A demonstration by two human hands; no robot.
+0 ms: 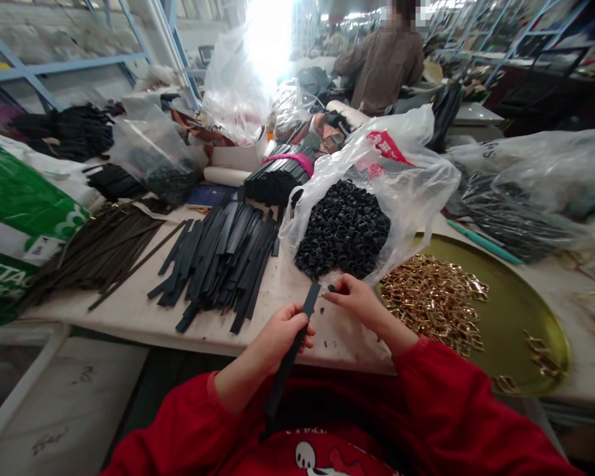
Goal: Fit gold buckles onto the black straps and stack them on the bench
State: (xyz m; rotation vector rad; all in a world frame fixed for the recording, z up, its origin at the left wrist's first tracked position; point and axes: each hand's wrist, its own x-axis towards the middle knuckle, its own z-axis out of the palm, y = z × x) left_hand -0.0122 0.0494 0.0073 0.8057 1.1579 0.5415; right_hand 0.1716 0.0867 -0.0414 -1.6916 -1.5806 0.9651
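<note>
My left hand (288, 330) is closed around a flat black strap (290, 362), whose short upper end sticks up past the thumb while the longer part hangs toward my lap. Just right of that end, my right hand (353, 301) pinches a small black loop (332, 288), mostly covered by the fingertips. Behind both hands, an open clear plastic bag (416, 175) holds a heap of small black loops (344, 228). To the left lies a loose pile of black straps (228, 254). Gold metal buckles (431, 301) are heaped near my right forearm.
A round gold tray (535, 311) carries the buckles. Brown strips (104, 244) and a green-and-white bag (20, 231) are at the left. A pink-banded strap bundle (280, 173) stands behind. A teal pen-like stick (483, 241) lies by the tray. Farther back is another person (389, 63).
</note>
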